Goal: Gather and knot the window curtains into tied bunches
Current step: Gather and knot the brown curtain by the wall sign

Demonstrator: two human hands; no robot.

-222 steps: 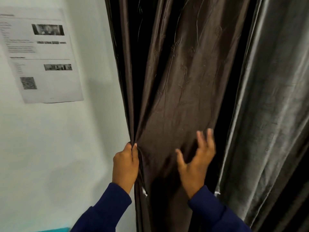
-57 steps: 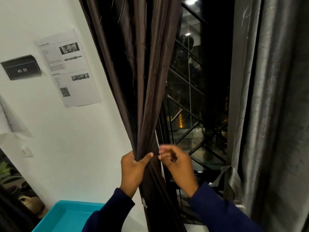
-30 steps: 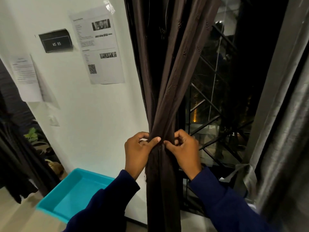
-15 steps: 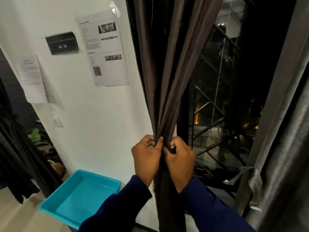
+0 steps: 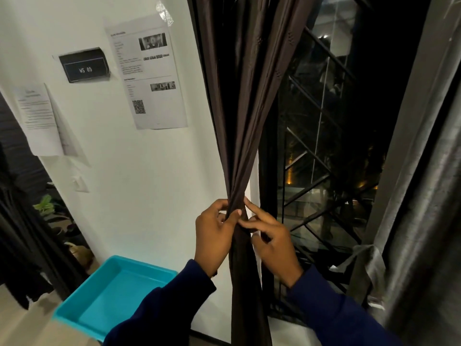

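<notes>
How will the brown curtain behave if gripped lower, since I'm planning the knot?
Probably floppy: the brown curtain collapses into narrow folds where the left hand bunches it. Its sheen suggests it may slip through a loose grip.

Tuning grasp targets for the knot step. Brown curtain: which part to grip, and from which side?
Grip the brown curtain at its gathered neck, where the folds narrow into one rope-like bunch. The left hand grips it there from the wall side; the right hand touches from the window side. Higher up the folds fan wide, likely too broad to encircle.
</notes>
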